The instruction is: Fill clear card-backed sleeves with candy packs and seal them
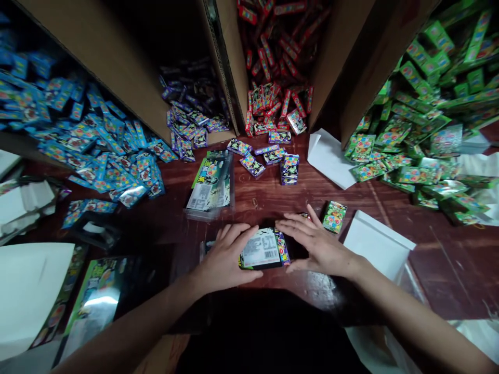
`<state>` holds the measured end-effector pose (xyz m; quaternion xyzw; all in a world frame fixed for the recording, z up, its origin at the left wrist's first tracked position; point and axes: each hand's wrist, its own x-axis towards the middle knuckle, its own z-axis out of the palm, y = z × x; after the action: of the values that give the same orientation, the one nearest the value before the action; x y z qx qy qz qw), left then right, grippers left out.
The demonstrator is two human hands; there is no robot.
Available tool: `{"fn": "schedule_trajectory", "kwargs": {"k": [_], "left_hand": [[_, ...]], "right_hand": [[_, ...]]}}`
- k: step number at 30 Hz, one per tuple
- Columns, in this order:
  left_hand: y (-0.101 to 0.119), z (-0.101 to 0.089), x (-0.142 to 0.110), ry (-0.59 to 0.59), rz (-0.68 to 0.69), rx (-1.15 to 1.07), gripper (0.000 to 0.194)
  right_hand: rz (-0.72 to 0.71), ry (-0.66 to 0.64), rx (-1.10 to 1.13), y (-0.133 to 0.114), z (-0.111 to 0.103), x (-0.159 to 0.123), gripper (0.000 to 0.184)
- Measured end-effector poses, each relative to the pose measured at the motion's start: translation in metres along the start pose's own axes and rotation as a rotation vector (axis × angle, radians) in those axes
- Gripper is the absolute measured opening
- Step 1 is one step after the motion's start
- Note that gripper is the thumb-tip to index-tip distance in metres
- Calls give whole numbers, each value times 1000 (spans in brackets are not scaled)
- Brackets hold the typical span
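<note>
Near the table's front edge lies a printed packet with a white barcode label facing up. My left hand grips its left part, fingers along the far edge and thumb along the near one. At the packet's right end a small purple candy box sticks out. My right hand cups that end, fingertips at the far side and thumb at the near side of the purple box. Whether more boxes sit inside the packet is hidden. Just beyond my right hand lies a small green box.
Cartons spill blue packets, purple boxes, red boxes and green boxes. Several loose purple boxes and a flat printed bag lie ahead. A white paper tray lies right; a black tape dispenser stands left.
</note>
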<state>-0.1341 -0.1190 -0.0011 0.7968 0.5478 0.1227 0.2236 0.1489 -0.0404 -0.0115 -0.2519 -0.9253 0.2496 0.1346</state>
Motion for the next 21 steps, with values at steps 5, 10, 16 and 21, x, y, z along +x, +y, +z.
{"fn": "schedule_trajectory", "kwargs": {"k": [5,10,16,21], "left_hand": [[10,4,-1,64,-61,13,94],[4,5,5,10,-38,85,90],[-2,-2,11,-42,-10,77,90],[8,-4,14,-28,9,-2,95]], "right_hand": [[82,0,-104,-8,-5,-15,89],[191,-68,-139,20,-29,-24,109],[119,-140,-3,35,-50,-17,71],[84,-108,63,14,-45,-9,67]]}}
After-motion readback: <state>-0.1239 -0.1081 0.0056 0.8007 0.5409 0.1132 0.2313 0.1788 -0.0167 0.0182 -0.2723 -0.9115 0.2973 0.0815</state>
